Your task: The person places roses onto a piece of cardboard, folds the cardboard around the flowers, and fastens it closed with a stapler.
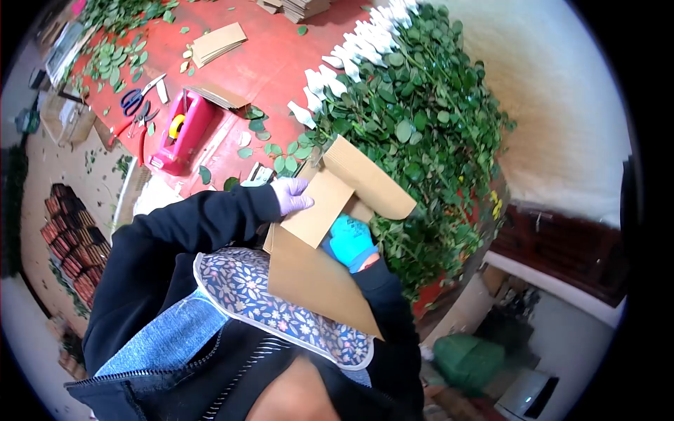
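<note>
My left hand (292,196), in a thin lilac glove, is closed on the edge of a small cardboard sheet (320,208). My right hand (352,242) wears a bright blue glove and is closed at the cardboard's right side, its fingertips partly hidden. Below both hands a larger brown cardboard sheet (316,277) slants across the floral apron (246,288). Beyond them stands another cardboard piece with a corrugated face (372,179), bent upward and touching the leafy stems (421,126). How these pieces join is hidden.
White-wrapped flower heads (361,45) line the pile of stems. On the red table (267,52) lie a pink tape dispenser (184,133), blue-handled scissors (133,100), red-handled pruning shears (142,123), flat cardboard pieces (219,43) and loose leaves. A green bundle (469,361) sits lower right.
</note>
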A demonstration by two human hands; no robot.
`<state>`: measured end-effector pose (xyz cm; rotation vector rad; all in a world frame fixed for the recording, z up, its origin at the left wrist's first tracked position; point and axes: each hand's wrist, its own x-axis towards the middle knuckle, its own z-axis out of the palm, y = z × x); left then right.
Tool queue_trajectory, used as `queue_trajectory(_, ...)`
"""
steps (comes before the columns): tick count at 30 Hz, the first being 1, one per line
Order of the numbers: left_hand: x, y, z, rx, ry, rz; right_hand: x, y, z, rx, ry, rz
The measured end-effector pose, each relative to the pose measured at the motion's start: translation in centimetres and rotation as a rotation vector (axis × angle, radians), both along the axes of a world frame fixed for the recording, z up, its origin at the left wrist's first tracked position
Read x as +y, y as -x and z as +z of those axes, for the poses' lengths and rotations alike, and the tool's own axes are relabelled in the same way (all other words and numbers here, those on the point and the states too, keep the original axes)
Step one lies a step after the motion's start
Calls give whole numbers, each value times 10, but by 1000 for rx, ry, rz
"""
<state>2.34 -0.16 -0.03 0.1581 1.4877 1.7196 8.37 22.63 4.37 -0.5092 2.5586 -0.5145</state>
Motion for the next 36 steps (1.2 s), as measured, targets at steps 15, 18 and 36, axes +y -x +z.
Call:
queue_trajectory(15, 9, 13, -12, 541, 540, -162, -14, 33, 25, 298, -42, 199)
queue_trajectory(18, -1, 18, 33, 521, 709, -353, -12, 28, 9, 282, -82, 212)
queue_trajectory(36, -15, 0, 8, 804, 684, -297, -17, 10, -13, 244, -153, 108)
